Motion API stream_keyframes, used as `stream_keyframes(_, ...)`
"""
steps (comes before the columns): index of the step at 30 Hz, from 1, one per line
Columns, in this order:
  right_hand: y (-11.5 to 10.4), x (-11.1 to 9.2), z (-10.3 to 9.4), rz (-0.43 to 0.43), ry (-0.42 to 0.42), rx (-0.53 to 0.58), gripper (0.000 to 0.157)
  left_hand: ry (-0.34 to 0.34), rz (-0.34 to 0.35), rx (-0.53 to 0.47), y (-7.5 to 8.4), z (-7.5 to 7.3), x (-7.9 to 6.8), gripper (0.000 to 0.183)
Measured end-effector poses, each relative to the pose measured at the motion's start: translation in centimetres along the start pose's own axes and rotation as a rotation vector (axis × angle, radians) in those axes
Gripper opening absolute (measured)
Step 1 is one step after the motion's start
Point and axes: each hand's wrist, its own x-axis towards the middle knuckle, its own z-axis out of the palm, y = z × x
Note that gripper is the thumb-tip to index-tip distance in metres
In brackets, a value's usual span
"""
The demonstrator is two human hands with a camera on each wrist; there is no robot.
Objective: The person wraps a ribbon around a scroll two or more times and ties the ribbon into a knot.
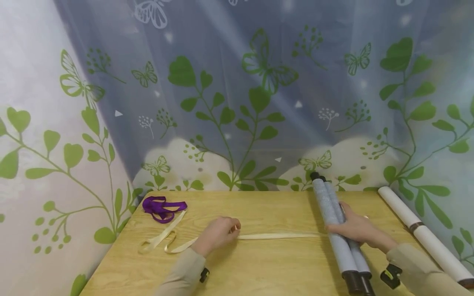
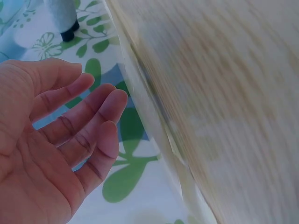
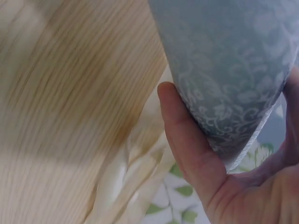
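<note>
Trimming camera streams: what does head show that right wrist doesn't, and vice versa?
Head only: purple ribbon, cream ribbon, left hand, banded white roll and the dark ends of the blue-grey rolls.

Right wrist only: light floral scrollwork clearly resolved, plus creased pale material along the edge of the table.

Both: right hand gripping blue-grey roll surface, the table's wood grain and leaf-print backdrop. Whether the wrist view catches both rolls, I can't tell.
</note>
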Motion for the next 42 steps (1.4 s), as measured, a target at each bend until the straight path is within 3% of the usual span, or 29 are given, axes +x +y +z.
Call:
stream_keyframes(7,-1.9,0.4,3.2,-0.044,-0.009,0.074,0.116,-0.036,-0.005,-0.036,0.9,1.2,0.2,0.017)
stream_keyframes(13,-3.4,1.1,5.6,-0.045,0.018,0.056,0.114,-0.056,-0.019,-0.069,1.7,1.9,0.3,0.027)
stream_keyframes(19,-4.9,1.7,7.5,-0.101,0.032,0.053,0.113,-0.052,-0.003,-0.081,2.8,2.2,0.6,0.034)
stream_keyframes(26,-6.5,1.9,8.7,-0.127,0.075,0.028,0.113,-0.038,-0.002,-0.089,3.3,2.5,1.2,0.036)
stream_keyframes(33,-7.9,2.3,9.5,-0.121,0.094,0.024,0.112,0.011,0.045,-0.094,4.0,2.5,2.0,0.044)
stream_keyframes(42,-9.2,2.8,10.2,-0.130,0.109,0.024,0.113,0.046,0.030,-0.118,4.6,2.7,2.7,0.047)
